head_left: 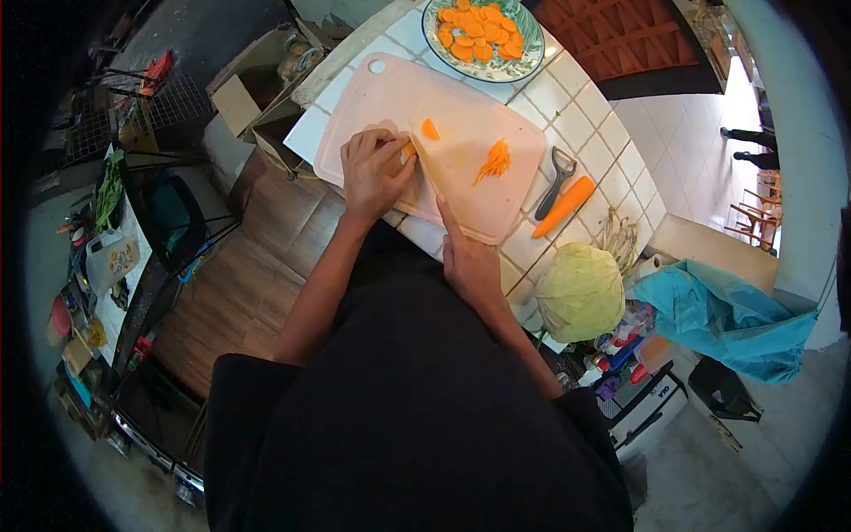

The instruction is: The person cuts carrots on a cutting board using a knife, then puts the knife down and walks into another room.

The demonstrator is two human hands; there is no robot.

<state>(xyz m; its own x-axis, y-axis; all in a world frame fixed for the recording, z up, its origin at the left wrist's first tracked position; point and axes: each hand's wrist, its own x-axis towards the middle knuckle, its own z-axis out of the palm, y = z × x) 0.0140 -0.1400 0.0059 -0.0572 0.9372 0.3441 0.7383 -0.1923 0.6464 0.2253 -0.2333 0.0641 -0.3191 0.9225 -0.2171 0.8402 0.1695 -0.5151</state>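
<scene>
On a pink cutting board (355,106), my left hand (377,170) is closed with its fingertips on a piece of carrot (409,150). My right hand (470,262) grips a knife (429,168), index finger stretched along it; the handle is hidden in the hand. The blade lies right beside the carrot piece and my left fingertips. Just beyond the blade is a carrot slice (430,129), and further right sits a small heap of carrot strips (495,162). A dark-handled peeler (554,186) and a whole peeled carrot (565,207) lie to the right of the board.
A patterned plate (534,55) with several carrot slices stands at the counter's far side. Right of me are a cabbage (581,294), some pale roots or stalks (620,238) and a blue plastic bag (709,301). A person's legs (753,146) show at far right.
</scene>
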